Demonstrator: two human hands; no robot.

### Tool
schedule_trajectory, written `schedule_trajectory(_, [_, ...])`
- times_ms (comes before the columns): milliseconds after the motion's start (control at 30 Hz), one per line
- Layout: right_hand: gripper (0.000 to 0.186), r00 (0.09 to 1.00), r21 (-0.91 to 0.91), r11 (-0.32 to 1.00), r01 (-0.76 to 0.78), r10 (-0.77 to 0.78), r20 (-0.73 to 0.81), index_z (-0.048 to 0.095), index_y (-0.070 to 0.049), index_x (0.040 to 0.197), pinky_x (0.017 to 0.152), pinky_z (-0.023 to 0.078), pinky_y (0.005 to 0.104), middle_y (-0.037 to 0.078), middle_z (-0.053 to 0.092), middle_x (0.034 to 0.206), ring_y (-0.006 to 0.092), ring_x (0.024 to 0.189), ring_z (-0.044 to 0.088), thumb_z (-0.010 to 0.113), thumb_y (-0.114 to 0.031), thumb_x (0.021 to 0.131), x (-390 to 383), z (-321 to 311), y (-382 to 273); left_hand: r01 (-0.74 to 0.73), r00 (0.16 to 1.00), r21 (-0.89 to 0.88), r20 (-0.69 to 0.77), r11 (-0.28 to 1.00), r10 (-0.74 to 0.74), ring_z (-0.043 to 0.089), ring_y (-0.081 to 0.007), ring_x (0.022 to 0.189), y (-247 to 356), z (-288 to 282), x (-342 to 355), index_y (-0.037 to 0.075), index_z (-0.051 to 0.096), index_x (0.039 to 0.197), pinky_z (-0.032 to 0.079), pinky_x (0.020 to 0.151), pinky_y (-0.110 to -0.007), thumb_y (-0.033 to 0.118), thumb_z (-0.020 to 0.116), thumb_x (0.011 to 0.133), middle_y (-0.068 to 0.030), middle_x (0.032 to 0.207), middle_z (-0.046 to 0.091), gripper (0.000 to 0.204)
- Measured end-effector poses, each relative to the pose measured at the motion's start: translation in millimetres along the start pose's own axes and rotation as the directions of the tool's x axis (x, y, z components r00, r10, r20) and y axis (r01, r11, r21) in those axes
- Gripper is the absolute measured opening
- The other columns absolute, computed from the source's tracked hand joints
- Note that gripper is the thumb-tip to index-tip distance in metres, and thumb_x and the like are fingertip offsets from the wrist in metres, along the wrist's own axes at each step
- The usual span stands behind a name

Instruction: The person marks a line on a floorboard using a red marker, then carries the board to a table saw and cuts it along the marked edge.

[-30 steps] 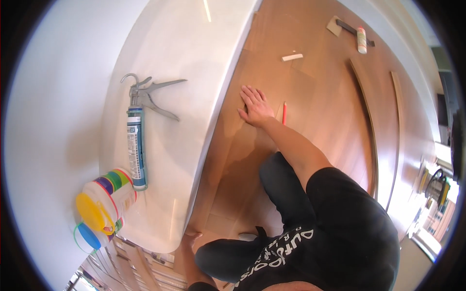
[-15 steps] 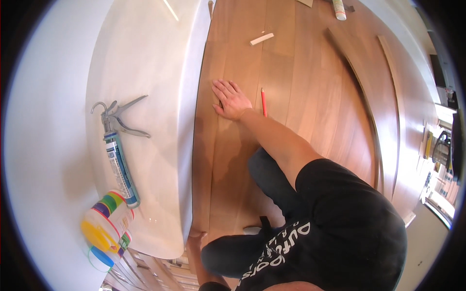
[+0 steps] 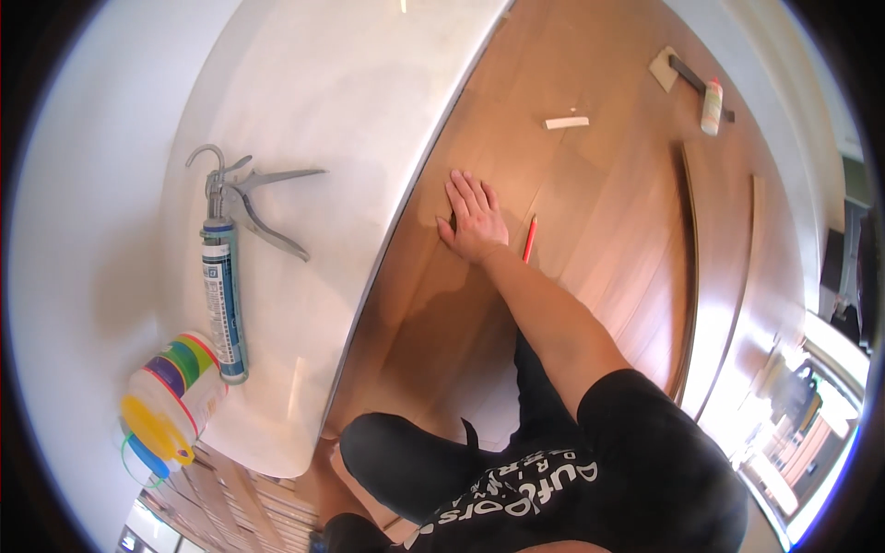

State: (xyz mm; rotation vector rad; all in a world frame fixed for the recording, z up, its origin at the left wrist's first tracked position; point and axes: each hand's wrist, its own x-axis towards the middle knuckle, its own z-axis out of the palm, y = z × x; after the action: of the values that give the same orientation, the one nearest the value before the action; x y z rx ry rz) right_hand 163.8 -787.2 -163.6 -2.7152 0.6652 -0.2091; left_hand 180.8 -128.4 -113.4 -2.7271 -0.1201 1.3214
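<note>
The right hand [image 3: 475, 221] lies flat, empty, on stiff-looking wooden floorboards [image 3: 595, 198], probably best held by edges; whether the left hand [image 3: 327, 446] grips, I cannot tell.

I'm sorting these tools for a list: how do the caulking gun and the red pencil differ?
Size: the caulking gun is much bulkier than the red pencil.
Shape: the caulking gun has a hook, grey handles and a tube; the red pencil is a plain thin stick.
Place: the caulking gun lies on the white ledge, the red pencil on the wooden floor beside the right hand.
Shared: both lie unheld.
</note>
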Motion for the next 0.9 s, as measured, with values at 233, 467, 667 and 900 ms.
schedule_trajectory(233, [0.075,0.998,-0.027,0.998,-0.051,0.052,0.047,0.046,-0.004,0.153,0.125,0.025,0.0511,0.009,0.036,0.167,0.027,0.154,0.031,0.066,-0.044,0.093,-4.5,6.2,11.1,0.026,0.997,0.001,0.07,1.0,-0.026,0.044,-0.0316,0.145,14.8,-4.9,10.8,0.0,0.04,0.155,0.037,0.119,-0.039,0.046,0.101,0.056,-0.0202,0.156,0.049,0.126])
schedule_trajectory(467, [0.072,0.997,0.056,0.997,-0.052,0.049,0.055,0.051,-0.003,0.148,0.124,0.027,0.0535,0.012,0.043,0.162,0.0308,0.151,0.037,0.068,-0.042,0.09,-0.1,4.9,11.3,0.082,0.989,-0.013,0.121,0.997,-0.08,0.044,-0.0311,0.146,-1.1,-2.5,3.0,0.0,0.039,0.156,0.036,0.12,-0.039,0.048,0.1,0.056,-0.0198,0.157,0.048,0.126])
schedule_trajectory(667, [0.067,0.997,0.056,0.997,-0.056,0.053,0.051,0.056,-0.006,0.145,0.125,0.027,0.0511,0.009,0.043,0.163,0.0258,0.152,0.038,0.067,-0.045,0.091,5.7,5.7,17.3,0.163,0.968,0.05,0.186,0.985,-0.169,0.045,-0.0324,0.145,-30.7,20.3,20.2,-0.002,0.04,0.155,0.035,0.12,-0.038,0.053,0.097,0.061,-0.0208,0.157,0.048,0.124])
schedule_trajectory(900, [0.071,0.998,0.024,0.998,-0.052,0.051,0.049,0.054,-0.004,0.146,0.124,0.027,0.0515,0.012,0.044,0.161,0.0291,0.15,0.039,0.069,-0.043,0.089,-5.5,4.2,26.4,0.21,0.959,0.294,0.123,0.932,-0.255,0.045,-0.0353,0.146,73.7,-28.2,-6.6,-0.004,0.037,0.156,0.033,0.122,-0.039,0.064,0.094,0.06,-0.0235,0.158,0.046,0.131])
